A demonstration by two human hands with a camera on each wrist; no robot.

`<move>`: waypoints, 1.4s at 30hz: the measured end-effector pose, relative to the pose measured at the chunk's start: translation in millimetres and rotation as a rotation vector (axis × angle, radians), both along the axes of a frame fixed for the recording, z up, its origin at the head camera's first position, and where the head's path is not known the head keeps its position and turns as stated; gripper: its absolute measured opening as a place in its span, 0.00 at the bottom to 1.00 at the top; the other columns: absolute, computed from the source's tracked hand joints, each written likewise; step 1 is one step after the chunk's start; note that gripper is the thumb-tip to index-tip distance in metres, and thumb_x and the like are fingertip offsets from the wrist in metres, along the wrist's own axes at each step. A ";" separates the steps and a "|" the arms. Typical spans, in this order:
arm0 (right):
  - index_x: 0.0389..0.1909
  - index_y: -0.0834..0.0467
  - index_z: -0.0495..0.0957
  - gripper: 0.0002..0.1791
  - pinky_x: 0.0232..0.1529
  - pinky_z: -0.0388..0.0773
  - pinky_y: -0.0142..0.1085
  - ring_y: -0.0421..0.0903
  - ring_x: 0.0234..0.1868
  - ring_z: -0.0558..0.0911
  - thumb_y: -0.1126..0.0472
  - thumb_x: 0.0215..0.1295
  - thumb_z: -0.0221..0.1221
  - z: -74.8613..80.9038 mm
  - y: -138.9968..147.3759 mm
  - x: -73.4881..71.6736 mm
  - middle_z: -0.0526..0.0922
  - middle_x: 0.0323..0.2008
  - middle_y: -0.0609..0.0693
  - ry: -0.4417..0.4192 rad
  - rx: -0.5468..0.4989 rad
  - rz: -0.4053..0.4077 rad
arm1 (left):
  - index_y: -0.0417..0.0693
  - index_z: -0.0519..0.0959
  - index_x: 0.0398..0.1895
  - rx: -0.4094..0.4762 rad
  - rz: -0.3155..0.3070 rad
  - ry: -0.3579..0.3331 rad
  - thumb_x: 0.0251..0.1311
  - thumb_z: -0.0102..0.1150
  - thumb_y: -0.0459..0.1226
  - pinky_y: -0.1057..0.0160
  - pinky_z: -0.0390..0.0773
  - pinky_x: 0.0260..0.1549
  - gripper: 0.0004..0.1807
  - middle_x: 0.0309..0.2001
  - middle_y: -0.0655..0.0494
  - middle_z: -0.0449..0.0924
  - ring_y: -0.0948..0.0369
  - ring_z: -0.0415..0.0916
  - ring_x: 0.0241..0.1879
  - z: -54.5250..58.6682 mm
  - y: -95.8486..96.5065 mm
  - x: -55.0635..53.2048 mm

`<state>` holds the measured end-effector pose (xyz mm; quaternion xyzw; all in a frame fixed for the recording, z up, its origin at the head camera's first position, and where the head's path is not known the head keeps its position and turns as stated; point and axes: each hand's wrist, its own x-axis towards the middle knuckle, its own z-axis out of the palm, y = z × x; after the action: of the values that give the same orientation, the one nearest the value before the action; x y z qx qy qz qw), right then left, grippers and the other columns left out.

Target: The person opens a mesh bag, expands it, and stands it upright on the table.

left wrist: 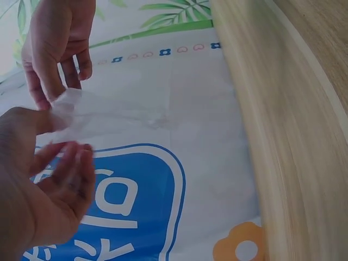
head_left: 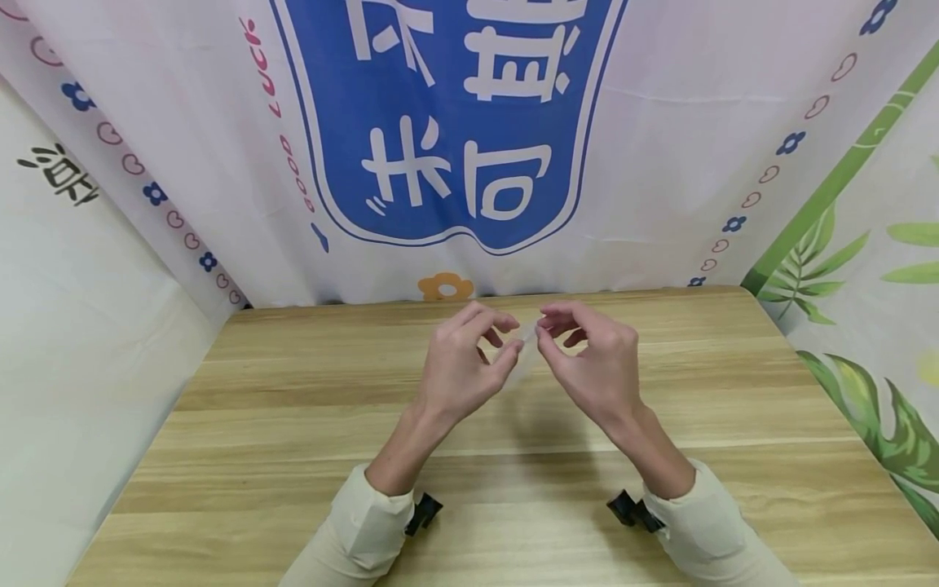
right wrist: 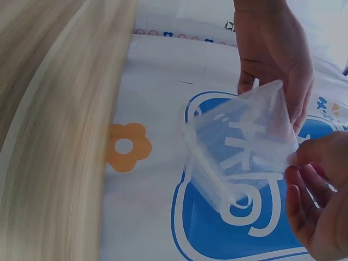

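Two bare hands with a clear plastic film between them, over a wood-grain counter

Left of the hands hangs a pale wall covering point(head_left: 88, 326) with dark lettering; the left hand point(head_left: 465, 355) bends its fingers toward the film, thumb against it and a gap before the forefinger, so whether it grips cannot be told. Between both hands the clear plastic film point(right wrist: 239, 147) spreads out thin and creased, above the counter point(head_left: 293, 424), with a blue-panelled cloth point(head_left: 447, 106) beyond. The right hand point(head_left: 597, 359) pinches the film's edge between thumb and forefinger; to its right is a leaf-printed wall covering point(head_left: 873, 416)
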<state>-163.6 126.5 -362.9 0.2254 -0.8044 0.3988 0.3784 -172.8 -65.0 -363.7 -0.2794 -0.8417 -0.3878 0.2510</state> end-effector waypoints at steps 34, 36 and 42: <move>0.44 0.69 0.84 0.14 0.38 0.86 0.23 0.52 0.40 0.88 0.72 0.59 0.74 -3.1 -6.3 0.0 0.88 0.39 0.61 -0.029 -0.209 0.090 | 0.35 0.85 0.48 0.127 -0.022 0.258 0.55 0.70 0.18 0.64 0.89 0.46 0.17 0.47 0.42 0.83 0.51 0.84 0.44 -2.8 2.2 -5.7; 0.44 0.69 0.84 0.14 0.39 0.86 0.22 0.51 0.40 0.87 0.72 0.58 0.75 -3.6 -6.5 -0.2 0.88 0.39 0.61 -0.013 -0.205 0.088 | 0.36 0.85 0.48 0.136 -0.034 0.271 0.55 0.71 0.19 0.64 0.89 0.45 0.17 0.47 0.42 0.83 0.51 0.84 0.44 -3.1 2.3 -6.3; 0.46 0.67 0.84 0.17 0.45 0.84 0.22 0.53 0.41 0.87 0.73 0.54 0.73 -3.7 -6.6 -1.0 0.88 0.42 0.60 0.044 -0.160 0.072 | 0.35 0.85 0.46 0.193 -0.050 0.312 0.55 0.70 0.21 0.63 0.89 0.42 0.15 0.45 0.42 0.83 0.51 0.84 0.43 -2.1 1.7 -7.1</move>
<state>-164.5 119.9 -366.6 0.2318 -0.7528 0.4700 0.3984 -179.9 -63.4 -365.8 -0.3316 -0.7441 -0.4250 0.3946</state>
